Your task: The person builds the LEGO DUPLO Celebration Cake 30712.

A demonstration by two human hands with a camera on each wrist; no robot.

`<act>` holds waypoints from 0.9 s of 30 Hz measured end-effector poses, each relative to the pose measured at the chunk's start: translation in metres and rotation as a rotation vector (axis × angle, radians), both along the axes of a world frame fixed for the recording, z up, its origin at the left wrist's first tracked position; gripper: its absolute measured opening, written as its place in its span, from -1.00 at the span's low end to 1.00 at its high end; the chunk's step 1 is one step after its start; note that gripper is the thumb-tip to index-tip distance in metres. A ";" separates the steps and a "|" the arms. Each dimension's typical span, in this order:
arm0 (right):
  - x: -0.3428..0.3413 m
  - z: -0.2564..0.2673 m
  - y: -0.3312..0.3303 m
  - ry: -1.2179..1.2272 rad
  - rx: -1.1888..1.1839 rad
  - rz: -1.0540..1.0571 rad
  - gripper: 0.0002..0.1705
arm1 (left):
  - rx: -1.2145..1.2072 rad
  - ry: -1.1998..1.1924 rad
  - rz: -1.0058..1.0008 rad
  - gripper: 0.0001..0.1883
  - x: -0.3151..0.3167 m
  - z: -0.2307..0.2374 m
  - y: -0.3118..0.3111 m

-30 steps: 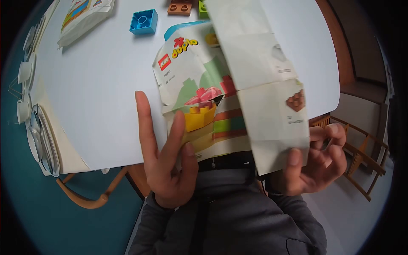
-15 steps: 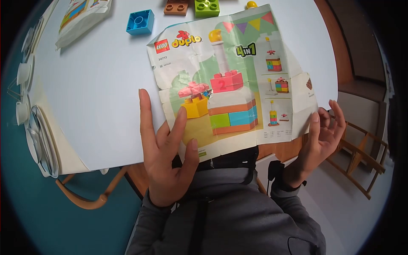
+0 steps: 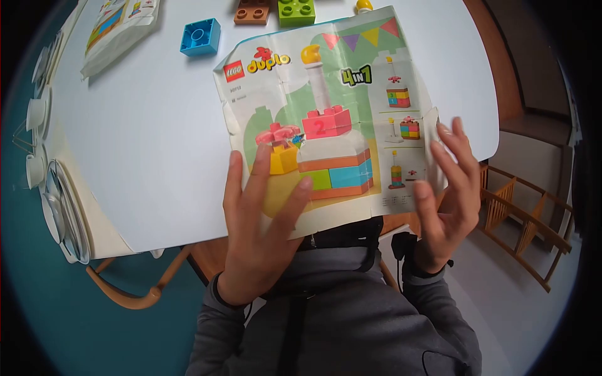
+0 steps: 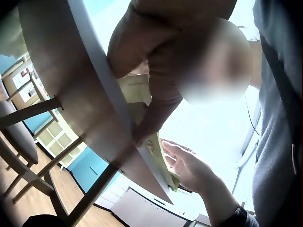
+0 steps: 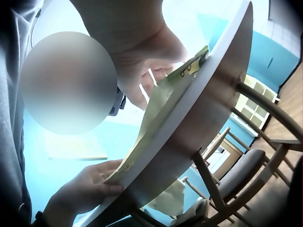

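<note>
A creased LEGO Duplo instruction leaflet (image 3: 338,150) lies at the table's near edge, with a cake, a candle and small brick models printed on it. My left hand (image 3: 260,219) rests over its lower left part with fingers spread and straight. At the right margin, my right hand (image 3: 454,194) has its fingers loosely extended along a turned-up strip of the paper. Seen from below in the right wrist view, the leaflet (image 5: 151,113) is close to the table edge, with the left hand (image 5: 92,184) at one end.
Beyond the leaflet are a blue brick (image 3: 200,37), a brown brick (image 3: 252,11), a green brick (image 3: 296,11) and a yellow piece (image 3: 364,6). A printed bag (image 3: 119,37) lies at the far left. Plates (image 3: 63,207) and cups (image 3: 36,113) stand at the left, chairs (image 3: 523,213) around.
The large raised flap has swung down, exposing the whole front picture. My left hand has shifted right, farther onto the leaflet. My right hand has moved left and up along its right margin.
</note>
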State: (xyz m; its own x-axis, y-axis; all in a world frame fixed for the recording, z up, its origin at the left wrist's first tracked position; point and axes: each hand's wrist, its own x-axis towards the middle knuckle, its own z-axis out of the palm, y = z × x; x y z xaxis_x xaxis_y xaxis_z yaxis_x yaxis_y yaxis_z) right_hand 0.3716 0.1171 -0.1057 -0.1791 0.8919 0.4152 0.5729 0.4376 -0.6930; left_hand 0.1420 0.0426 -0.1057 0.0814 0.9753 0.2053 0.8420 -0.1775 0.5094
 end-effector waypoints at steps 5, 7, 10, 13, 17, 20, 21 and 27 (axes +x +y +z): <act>-0.009 -0.003 0.003 -0.081 -0.074 0.077 -0.55 | 0.074 -0.199 -0.007 -0.48 -0.004 -0.010 -0.003; -0.008 -0.005 0.003 -0.057 -0.082 0.078 -0.58 | 0.105 -0.217 -0.022 -0.53 -0.005 -0.010 -0.004; -0.006 -0.007 0.001 0.021 -0.081 0.025 -0.62 | 0.106 -0.303 -0.014 -0.58 -0.007 -0.010 -0.008; -0.005 -0.004 0.001 0.038 -0.050 0.006 -0.66 | 0.121 -0.243 -0.087 -0.63 -0.012 -0.007 -0.017; 0.000 -0.001 -0.004 0.041 -0.058 0.069 -0.67 | 0.069 -0.134 -0.165 -0.70 -0.019 -0.001 -0.037; -0.002 0.004 -0.006 0.034 -0.047 0.125 -0.67 | 0.070 -0.135 -0.196 -0.68 -0.023 -0.003 -0.052; -0.005 0.007 -0.005 0.034 -0.034 0.144 -0.66 | 0.091 -0.143 -0.200 -0.68 -0.024 -0.002 -0.056; -0.016 0.009 -0.001 -0.149 -0.090 0.269 -0.64 | 0.186 -0.157 -0.152 -0.77 -0.035 -0.007 -0.067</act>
